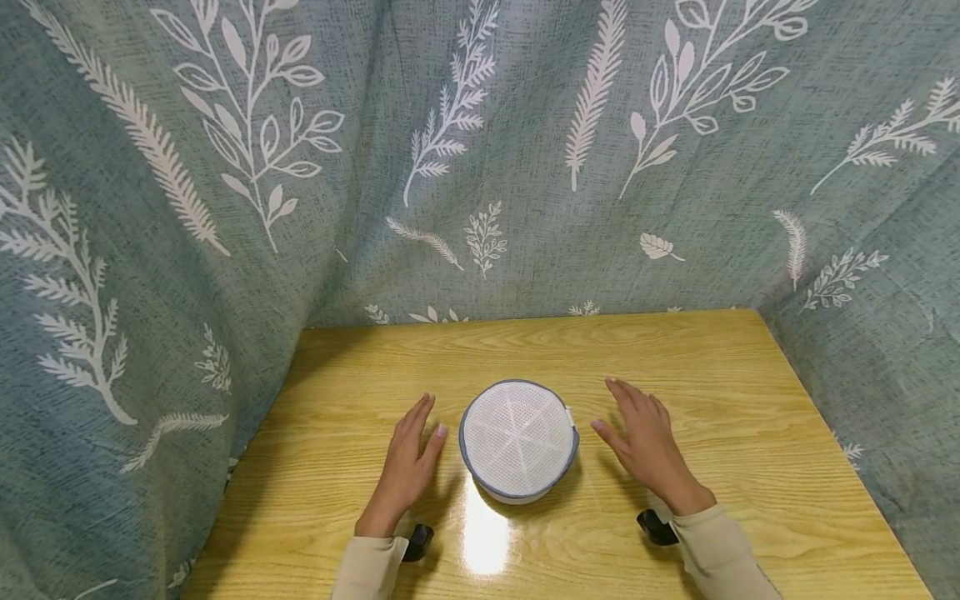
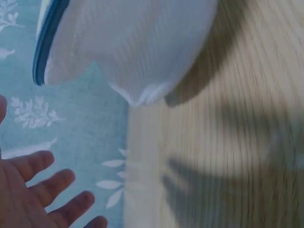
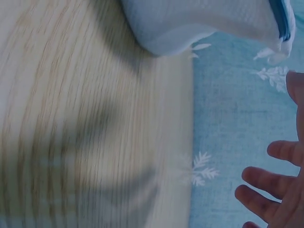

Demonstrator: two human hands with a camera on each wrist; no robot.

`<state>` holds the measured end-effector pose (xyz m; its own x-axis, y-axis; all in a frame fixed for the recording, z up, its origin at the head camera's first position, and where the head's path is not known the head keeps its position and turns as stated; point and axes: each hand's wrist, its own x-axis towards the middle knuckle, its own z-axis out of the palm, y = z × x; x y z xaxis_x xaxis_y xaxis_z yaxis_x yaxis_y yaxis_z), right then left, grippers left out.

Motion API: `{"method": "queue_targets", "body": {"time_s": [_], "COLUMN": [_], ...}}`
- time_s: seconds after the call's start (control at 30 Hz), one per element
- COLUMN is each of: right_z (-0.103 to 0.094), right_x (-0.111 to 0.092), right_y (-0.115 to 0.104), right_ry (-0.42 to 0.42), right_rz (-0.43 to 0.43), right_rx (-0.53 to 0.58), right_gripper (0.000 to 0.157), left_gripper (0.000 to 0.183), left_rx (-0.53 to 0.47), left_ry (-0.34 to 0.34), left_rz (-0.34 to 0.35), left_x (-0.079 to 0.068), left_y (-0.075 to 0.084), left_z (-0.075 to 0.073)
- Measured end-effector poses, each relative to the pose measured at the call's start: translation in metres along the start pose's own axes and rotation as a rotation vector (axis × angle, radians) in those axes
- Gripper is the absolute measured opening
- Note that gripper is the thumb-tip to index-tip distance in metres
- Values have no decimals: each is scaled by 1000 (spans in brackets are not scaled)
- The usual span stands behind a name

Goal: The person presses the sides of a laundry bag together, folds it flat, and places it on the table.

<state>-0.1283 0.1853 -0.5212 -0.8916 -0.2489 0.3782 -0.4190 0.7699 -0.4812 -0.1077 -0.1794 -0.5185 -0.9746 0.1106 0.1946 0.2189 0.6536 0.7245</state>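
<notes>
A round white mesh pouch (image 1: pixel 519 439) with a blue-grey zip rim stands on the wooden table (image 1: pixel 720 392), between both hands. My left hand (image 1: pixel 411 454) hovers just left of it, fingers straight, holding nothing. To the pouch's right, my right hand (image 1: pixel 643 442) lies open with spread fingers, a short gap away. The left wrist view shows the pouch (image 2: pixel 133 42) above my left hand's fingers (image 2: pixel 45 194). In the right wrist view the pouch (image 3: pixel 204 21) sits at the top, my right hand's fingers (image 3: pixel 273 190) at the lower right.
A teal curtain (image 1: pixel 480 158) with white leaf prints hangs round the table on the back, left and right sides. Bare wood stretches behind the pouch and to the right. A light glare (image 1: pixel 486 533) sits on the near tabletop.
</notes>
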Motion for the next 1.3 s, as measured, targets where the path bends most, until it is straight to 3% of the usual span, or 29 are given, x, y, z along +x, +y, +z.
{"method": "queue_targets", "body": {"time_s": [0.3,0.47,0.57,0.7,0.9,1.13,1.3], "right_z": [3,3,3,4,6,9,11], "right_x": [0,0,1,3,5,6,7], "right_y": [-14,-22,-26,-30,-36,-40,-44], "right_ry": [-55,-116,-140,-145,-142,-136,-138], "right_rz": [46,101,127,147,187,203,239], "right_rx": [151,263,329,406,489,567,623], "right_gripper": [59,56,53,51,49,46,45], "left_gripper": [40,36,33,31,31,32,31], "left_rx": [-261,-311,-331,-408,-541,-594,-575], "left_ry": [-6,-8,6,25,-3,-6,26], "left_rz": [-57,-98,-114,-132,-177,-207,-224], "left_x": [0,-1,-1,1,1,1,2], "left_y": [18,48,50,38,58,61,62], "left_z": [6,-3,0,9,0,1,3]}}
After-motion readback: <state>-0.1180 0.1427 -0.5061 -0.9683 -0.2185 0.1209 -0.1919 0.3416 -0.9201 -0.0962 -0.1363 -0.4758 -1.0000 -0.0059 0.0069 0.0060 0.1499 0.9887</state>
